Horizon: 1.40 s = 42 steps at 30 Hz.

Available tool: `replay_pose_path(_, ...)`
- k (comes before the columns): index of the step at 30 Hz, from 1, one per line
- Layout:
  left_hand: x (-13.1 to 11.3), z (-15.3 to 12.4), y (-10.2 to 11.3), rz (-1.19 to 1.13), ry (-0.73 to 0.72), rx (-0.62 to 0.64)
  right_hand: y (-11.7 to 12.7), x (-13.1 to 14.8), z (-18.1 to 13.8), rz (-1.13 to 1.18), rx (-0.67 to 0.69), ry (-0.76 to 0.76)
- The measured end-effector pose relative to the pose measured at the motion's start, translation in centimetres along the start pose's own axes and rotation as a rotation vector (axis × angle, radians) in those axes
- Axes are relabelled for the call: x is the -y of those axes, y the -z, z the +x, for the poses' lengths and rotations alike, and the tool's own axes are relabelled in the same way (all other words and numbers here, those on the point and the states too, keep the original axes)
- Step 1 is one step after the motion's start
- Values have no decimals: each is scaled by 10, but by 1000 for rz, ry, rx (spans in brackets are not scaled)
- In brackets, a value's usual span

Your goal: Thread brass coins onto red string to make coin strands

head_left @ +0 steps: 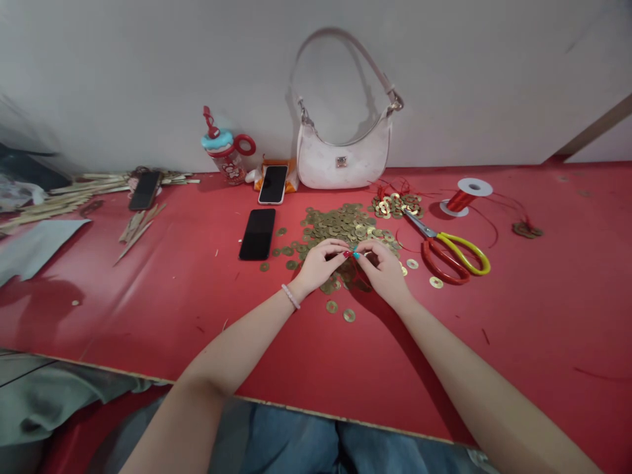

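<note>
The left hand (322,266), below a wrist with a pale beaded bracelet (291,296), has its fingers curled and its thumb and forefinger pinching a thin red thread (352,266). The right hand (384,271) faces it with thumb and forefinger likewise closed on the thread, the fingertips of both hands meeting; whether a coin sits between them cannot be told. The thread hangs just below the fingertips, above the near part of a spread pile of round brass-coloured coins with square holes (340,224), which lies on a glossy red tabletop (306,362). Two loose coins (349,315) lie on the near side of the pile. To the right of the right hand rest metal scissors with one red and one yellow handle (433,236), their tip reaching a cluster of coins tied with red thread (397,205). Beyond the scissors is a white-flanged spool of red thread (461,199). A black smartphone (257,234) lies left of the pile, and a pale pink handbag (343,161) stands behind it, against the grey wall (454,85).
</note>
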State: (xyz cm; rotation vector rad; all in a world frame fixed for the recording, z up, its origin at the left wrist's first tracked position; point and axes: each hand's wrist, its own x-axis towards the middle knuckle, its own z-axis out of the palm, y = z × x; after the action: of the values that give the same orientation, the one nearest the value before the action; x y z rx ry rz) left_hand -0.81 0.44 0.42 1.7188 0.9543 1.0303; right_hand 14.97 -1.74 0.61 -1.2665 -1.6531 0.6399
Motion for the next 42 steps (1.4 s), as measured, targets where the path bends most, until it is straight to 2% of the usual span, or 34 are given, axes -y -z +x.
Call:
replay_pose_path(11, -2, 0, -2, 47, -24, 31, 1, 0, -1, -45, -17, -21)
replay_pose_path(24, -5, -2, -4, 114, -136, 165, 0, -5, -1, -51, -57, -36)
replay_pose_path(29, -7, -3, -4, 114, -187, 170, 0, -6, -1, -54, -60, -44)
replay_pose_path(33, -6, -3, -5, 131, -202, 150, 0, -6, -1, -38, -61, -55)
replay_pose_path(37, -3, -3, -5, 115, -150, 52, -2, -6, -1, 60, -95, -47)
replay_pose_path(42, 2, -3, -5, 42, -76, -62, -1, -1, -4, -10, -38, 143)
